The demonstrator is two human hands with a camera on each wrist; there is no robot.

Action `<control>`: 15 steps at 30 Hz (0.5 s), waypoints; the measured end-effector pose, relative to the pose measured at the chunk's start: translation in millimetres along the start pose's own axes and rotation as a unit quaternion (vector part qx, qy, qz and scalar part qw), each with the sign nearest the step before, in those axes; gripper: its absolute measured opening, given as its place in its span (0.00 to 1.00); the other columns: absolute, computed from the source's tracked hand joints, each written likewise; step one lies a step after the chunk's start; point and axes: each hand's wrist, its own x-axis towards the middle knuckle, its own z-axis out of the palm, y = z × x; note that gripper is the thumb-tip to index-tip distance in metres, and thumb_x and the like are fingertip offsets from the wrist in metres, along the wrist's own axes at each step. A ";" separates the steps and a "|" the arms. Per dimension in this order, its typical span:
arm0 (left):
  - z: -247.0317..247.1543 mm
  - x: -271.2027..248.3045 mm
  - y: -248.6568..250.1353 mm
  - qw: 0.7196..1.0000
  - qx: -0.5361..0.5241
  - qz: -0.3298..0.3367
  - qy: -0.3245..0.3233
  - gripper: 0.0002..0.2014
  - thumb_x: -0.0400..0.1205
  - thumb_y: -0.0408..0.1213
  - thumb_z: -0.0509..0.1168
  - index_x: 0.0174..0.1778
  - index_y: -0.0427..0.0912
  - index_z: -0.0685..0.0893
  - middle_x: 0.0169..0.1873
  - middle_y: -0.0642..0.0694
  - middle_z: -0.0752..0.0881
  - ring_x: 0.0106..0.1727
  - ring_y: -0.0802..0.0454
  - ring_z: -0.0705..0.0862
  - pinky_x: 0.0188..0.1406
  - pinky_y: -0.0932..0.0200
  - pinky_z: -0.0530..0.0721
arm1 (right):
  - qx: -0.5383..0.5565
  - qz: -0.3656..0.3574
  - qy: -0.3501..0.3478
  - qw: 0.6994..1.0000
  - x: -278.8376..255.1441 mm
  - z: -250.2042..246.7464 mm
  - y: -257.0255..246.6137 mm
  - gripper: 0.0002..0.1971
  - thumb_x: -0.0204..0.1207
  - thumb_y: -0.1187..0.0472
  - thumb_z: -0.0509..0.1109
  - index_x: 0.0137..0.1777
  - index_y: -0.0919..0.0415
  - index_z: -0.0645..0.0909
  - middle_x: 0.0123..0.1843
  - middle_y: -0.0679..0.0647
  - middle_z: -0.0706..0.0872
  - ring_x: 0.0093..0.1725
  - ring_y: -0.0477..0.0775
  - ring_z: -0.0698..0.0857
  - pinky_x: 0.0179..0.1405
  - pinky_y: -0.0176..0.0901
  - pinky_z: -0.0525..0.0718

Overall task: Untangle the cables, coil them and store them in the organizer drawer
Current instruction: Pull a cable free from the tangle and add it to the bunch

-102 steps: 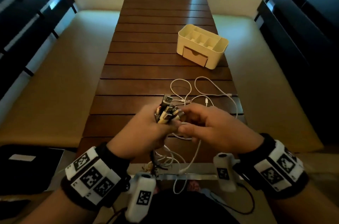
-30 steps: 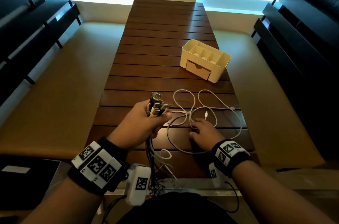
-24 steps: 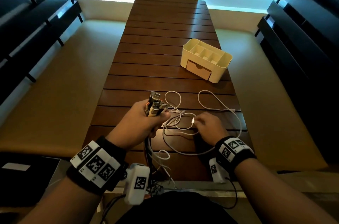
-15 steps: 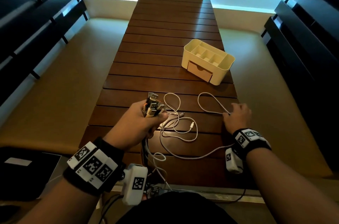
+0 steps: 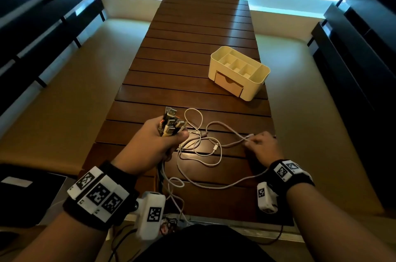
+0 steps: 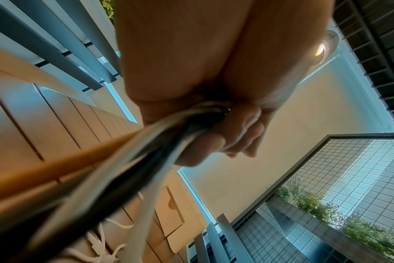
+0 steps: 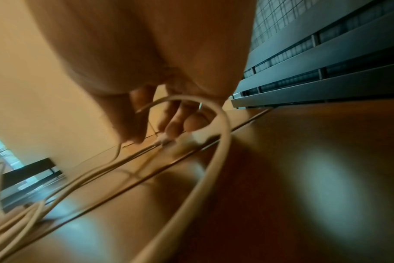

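Note:
My left hand (image 5: 157, 142) grips a bundle of cable plugs (image 5: 170, 125) upright above the near part of the wooden table (image 5: 192, 47). In the left wrist view its fingers (image 6: 234, 140) wrap the cable bundle (image 6: 146, 151), which trails down toward me. Loose white cables (image 5: 203, 148) loop across the slats between my hands. My right hand (image 5: 260, 143) is low at the table's right side and pinches one white cable (image 5: 246, 137). The right wrist view shows its fingertips (image 7: 173, 128) at a white connector (image 7: 189, 140). The cream organizer (image 5: 255, 85) stands farther back on the right, with its drawer (image 5: 228, 84) closed.
Cables hang over the table's near edge (image 5: 171, 197) toward my lap. Beige cushioned benches (image 5: 64, 100) flank the table on both sides. Dark slatted railings (image 5: 32, 25) run along the left and right. A dark flat object (image 5: 25, 188) lies at the lower left.
My right hand left the plug bundle, reached into the tangle, then moved out to the right and drew a white cable with it. The left hand kept hold of the plugs.

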 end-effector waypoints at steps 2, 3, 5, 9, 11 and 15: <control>0.5 -1.3 0.1 1.000 0.000 0.003 0.004 0.06 0.82 0.37 0.70 0.50 0.37 0.83 0.22 0.50 0.78 0.23 0.54 0.75 0.27 0.56 0.79 | 0.039 0.024 -0.055 0.997 -7.0 2.5 -1.8 0.11 0.78 0.47 0.73 0.38 0.51 0.88 0.48 0.49 0.84 0.48 0.50 0.83 0.54 0.48 0.79; 0.8 -2.2 0.4 1.000 0.001 0.004 0.007 0.06 0.82 0.37 0.70 0.50 0.38 0.83 0.23 0.50 0.78 0.23 0.54 0.75 0.27 0.57 0.79 | 0.040 0.037 -0.056 0.997 -6.9 2.5 -2.0 0.15 0.79 0.44 0.70 0.37 0.51 0.88 0.47 0.50 0.87 0.49 0.51 0.85 0.55 0.49 0.80; 1.1 -4.5 0.8 1.000 0.003 0.006 0.012 0.06 0.83 0.37 0.70 0.50 0.39 0.83 0.23 0.49 0.79 0.23 0.53 0.76 0.26 0.57 0.79 | -0.018 0.047 -0.050 0.997 -1.9 0.8 -2.2 0.21 0.82 0.41 0.62 0.35 0.50 0.88 0.47 0.52 0.90 0.49 0.56 0.86 0.58 0.51 0.81; 1.2 -7.6 0.5 1.000 -0.012 0.007 0.024 0.05 0.83 0.37 0.70 0.49 0.38 0.83 0.23 0.50 0.78 0.23 0.54 0.75 0.25 0.57 0.78 | -0.124 0.080 -0.040 0.988 13.5 -1.0 -8.9 0.28 0.85 0.42 0.57 0.28 0.52 0.87 0.39 0.53 0.90 0.45 0.60 0.87 0.46 0.46 0.77; 1.3 -9.0 0.4 0.999 -0.015 0.009 0.030 0.06 0.83 0.36 0.69 0.48 0.38 0.82 0.23 0.49 0.78 0.23 0.54 0.75 0.25 0.57 0.78 | -0.174 0.088 -0.036 0.980 22.7 2.1 -10.7 0.30 0.84 0.37 0.55 0.32 0.54 0.87 0.40 0.56 0.90 0.46 0.61 0.87 0.46 0.48 0.76; 0.8 -10.8 -1.6 0.999 -0.012 0.009 0.043 0.05 0.82 0.38 0.70 0.48 0.40 0.83 0.24 0.50 0.79 0.25 0.53 0.76 0.27 0.58 0.79 | -0.233 0.110 -0.030 0.966 31.6 9.5 -22.3 0.26 0.77 0.34 0.63 0.38 0.57 0.83 0.44 0.58 0.87 0.44 0.63 0.84 0.41 0.47 0.78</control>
